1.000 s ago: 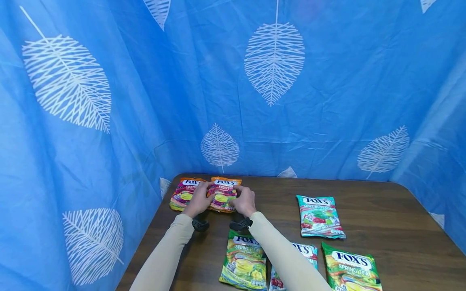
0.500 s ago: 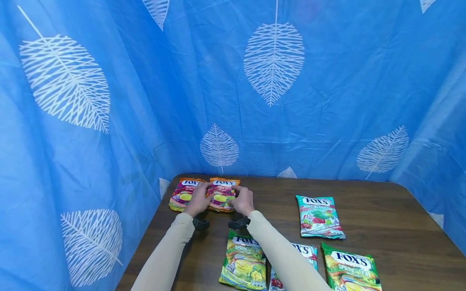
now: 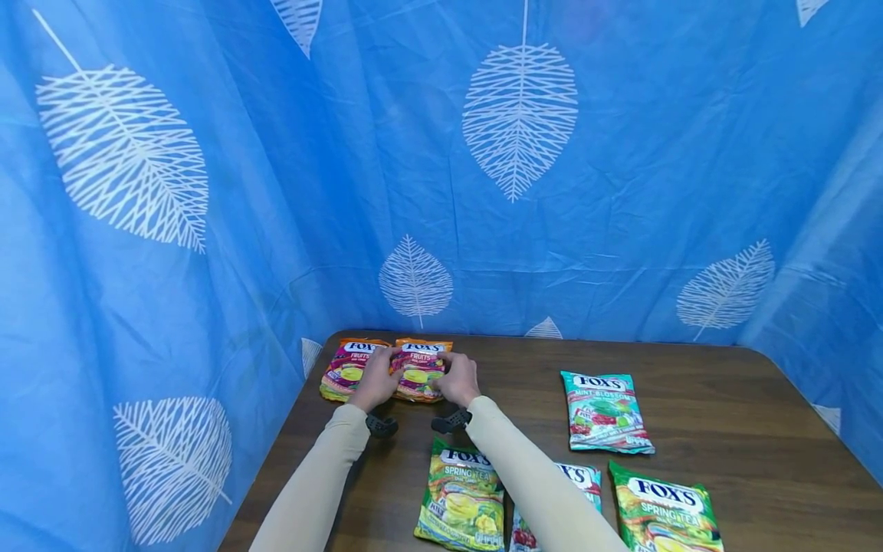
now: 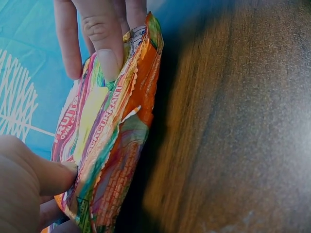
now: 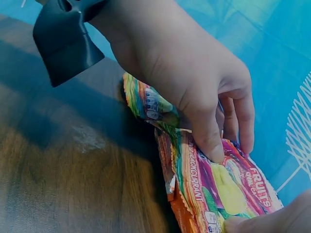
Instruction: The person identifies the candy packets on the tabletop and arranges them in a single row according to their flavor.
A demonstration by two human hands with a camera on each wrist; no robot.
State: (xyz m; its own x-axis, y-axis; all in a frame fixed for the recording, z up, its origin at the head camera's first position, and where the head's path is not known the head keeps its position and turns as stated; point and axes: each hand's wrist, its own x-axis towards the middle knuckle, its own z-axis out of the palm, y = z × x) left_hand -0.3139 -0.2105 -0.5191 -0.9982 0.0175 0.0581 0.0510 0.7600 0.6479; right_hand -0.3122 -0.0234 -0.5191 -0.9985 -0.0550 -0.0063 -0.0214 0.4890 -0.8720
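A purple and orange Fox's Fruits candy bag (image 3: 418,376) lies flat at the table's far left, held between both hands. My left hand (image 3: 375,381) grips its left side, thumb on the printed front in the left wrist view. On the opposite side my right hand (image 3: 461,379) holds the edge, its thumb pressing the front near the Blackcurrant print (image 5: 195,174). A second Fox's Fruits bag (image 3: 343,374) sits close by on the left, partly hidden behind my left hand.
A Mint Blossom bag (image 3: 604,414) lies to the right on the brown wooden table (image 3: 510,360). Nearer are two green Spring Tea bags (image 3: 462,498), (image 3: 665,506) and another Mint Blossom bag (image 3: 586,481), partly covered by my right sleeve. Blue leaf-patterned cloth (image 3: 607,230) hangs behind.
Both hands have shifted slightly left with the Fruits candy bag between them, bringing it a little nearer the second Fruits bag. The other bags stay put.
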